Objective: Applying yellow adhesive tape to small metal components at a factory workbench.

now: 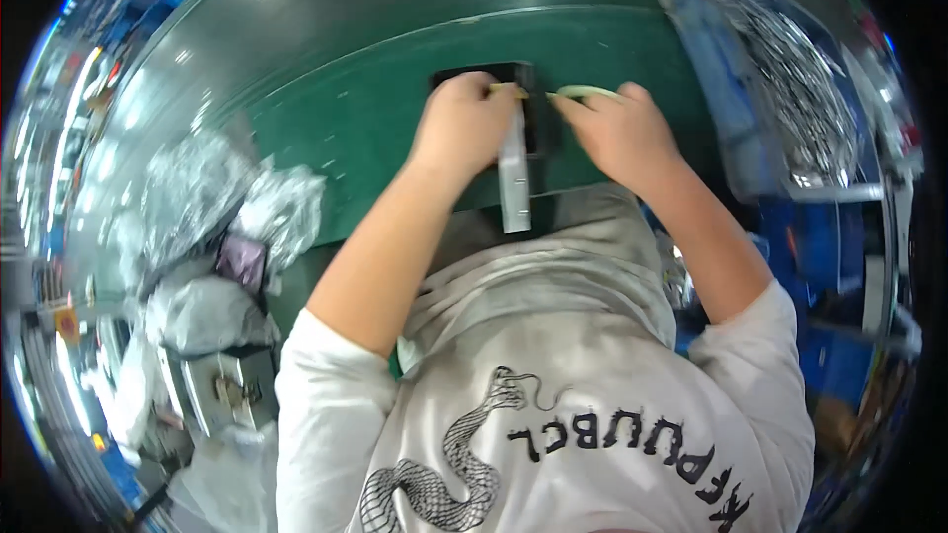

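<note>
Over the green worktop (346,109), my left hand (466,123) is closed, thumb and finger pinching a small yellow piece (509,90) too blurred to name. Right below those fingertips runs a flat silver strip (514,183), its lower end reaching past the table's front edge. Whether the hand also touches the strip I cannot tell. Under and behind the hand lies a black, shallow rectangular box (528,123), partly covered. My right hand (627,133), a little to the right, is closed round a slim, curved, pale green thing (590,91) pointing left. A gap separates the two hands.
At the right stands a blue bin (726,109) with many thin silvery metal parts (795,89). Crumpled clear plastic bags (197,188) lie at the left, near a purple packet (242,262). Below them is an open box (222,390). My lap is close against the table edge.
</note>
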The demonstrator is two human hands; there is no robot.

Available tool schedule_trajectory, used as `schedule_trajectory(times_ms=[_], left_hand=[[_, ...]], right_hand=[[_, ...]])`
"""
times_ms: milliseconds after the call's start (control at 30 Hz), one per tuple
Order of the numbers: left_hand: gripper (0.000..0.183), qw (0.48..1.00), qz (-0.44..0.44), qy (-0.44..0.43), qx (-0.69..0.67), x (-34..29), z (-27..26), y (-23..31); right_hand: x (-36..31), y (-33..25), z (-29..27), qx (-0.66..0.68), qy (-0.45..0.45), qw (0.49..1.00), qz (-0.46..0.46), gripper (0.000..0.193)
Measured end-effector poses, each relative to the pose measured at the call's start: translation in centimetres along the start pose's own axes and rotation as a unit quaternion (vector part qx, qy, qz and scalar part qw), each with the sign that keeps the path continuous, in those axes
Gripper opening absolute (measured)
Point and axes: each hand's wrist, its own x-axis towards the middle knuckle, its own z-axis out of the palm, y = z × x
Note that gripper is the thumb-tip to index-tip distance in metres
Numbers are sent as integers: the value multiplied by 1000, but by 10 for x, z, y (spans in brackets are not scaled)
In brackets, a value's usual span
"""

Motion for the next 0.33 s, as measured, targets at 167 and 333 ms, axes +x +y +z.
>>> schedule_trajectory(times_ms=[167, 333], left_hand=[[22, 966, -49, 35, -253, -28, -11, 12], [24, 950, -31, 59, -304, -54, -29, -4]], right_hand=[[-21, -10, -14, 22, -71, 996, 47, 37], [-49, -16, -12, 85, 4, 995, 52, 49]])
